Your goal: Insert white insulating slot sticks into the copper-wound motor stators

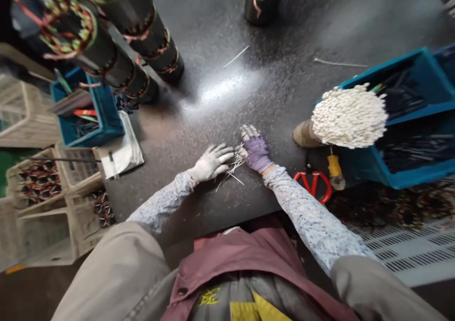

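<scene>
- The person's gloved left hand [211, 162] lay with fingers extended beside thin white sticks [235, 165] on the dark table [199, 207].
- The gloved right hand [259, 150] touched the sticks' far end.
- Tall dark cylinders [142, 32] stood leftward.

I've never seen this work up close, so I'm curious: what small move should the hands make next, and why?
Perhaps the left hand and right hand should draw together to even up the thin white strips: these lie between the two hands, crossing at odd angles, with a few ends sticking out toward the person.
</scene>
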Demonstrator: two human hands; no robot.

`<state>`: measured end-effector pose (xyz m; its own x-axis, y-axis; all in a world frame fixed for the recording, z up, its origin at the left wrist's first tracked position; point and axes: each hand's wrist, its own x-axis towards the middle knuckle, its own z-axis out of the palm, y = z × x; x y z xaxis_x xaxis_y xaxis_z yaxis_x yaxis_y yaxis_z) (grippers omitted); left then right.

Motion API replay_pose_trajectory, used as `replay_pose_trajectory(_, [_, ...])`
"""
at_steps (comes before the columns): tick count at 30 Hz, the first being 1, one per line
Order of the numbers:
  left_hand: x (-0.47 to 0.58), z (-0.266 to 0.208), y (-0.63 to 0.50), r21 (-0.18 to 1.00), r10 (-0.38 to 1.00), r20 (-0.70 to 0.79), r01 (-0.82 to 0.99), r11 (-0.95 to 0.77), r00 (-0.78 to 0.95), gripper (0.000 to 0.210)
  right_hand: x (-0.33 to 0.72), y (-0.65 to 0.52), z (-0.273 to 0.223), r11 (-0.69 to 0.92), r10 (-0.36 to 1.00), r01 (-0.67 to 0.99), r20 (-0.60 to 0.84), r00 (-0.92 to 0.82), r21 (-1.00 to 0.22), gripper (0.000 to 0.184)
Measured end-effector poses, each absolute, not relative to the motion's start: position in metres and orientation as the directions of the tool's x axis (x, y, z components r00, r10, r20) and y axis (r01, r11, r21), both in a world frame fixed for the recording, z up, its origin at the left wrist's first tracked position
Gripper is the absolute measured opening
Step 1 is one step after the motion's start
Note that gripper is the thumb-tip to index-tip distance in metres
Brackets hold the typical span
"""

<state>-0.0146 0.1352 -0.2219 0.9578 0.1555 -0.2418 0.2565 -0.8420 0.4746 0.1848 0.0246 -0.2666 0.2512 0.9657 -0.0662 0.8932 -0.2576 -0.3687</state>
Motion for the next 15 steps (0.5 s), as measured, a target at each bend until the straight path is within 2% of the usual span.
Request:
replay_pose_trajectory(1, [-0.034,-0.221,0.121,0.47,0.239,-0.201,0.308,-0.827,0.95,0.05,0.188,0.018,-0.268,-0.242,0.97,0.896,-0.059,0.237,-0.373,0.061])
replay_pose_trajectory(3, [-0.086,-0.22,0.088,0.427,0.493,-0.109,0.489,-0.761,0.863,0.056,0.195,0.007,-0.27,-0.236,0.971,0.902,-0.055,0.232,-0.361,0.062])
replay_pose_trajectory(5, [-0.141,-0.224,0.05,0.361,0.754,-0.068,0.721,-0.592,0.653,0.072,0.2,0.004,-0.27,-0.231,0.973,0.913,-0.067,0.221,-0.336,0.062])
replay_pose_trajectory(7, [-0.179,-0.231,0.009,0.29,0.902,-0.108,0.881,-0.374,0.418,0.092,0.2,0.012,-0.27,-0.174,0.984,0.931,-0.085,0.154,-0.32,0.062])
replay_pose_trajectory(10, [-0.172,-0.244,-0.029,0.235,0.948,-0.174,0.946,-0.222,0.265,0.106,0.187,0.03,-0.266,0.005,0.993,0.945,-0.11,-0.044,-0.328,0.061])
replay_pose_trajectory(15, [-0.076,-0.254,-0.006,0.394,0.858,-0.142,0.823,-0.409,0.494,0.093,0.16,0.029,-0.254,0.249,0.927,0.915,-0.197,-0.32,-0.318,0.058])
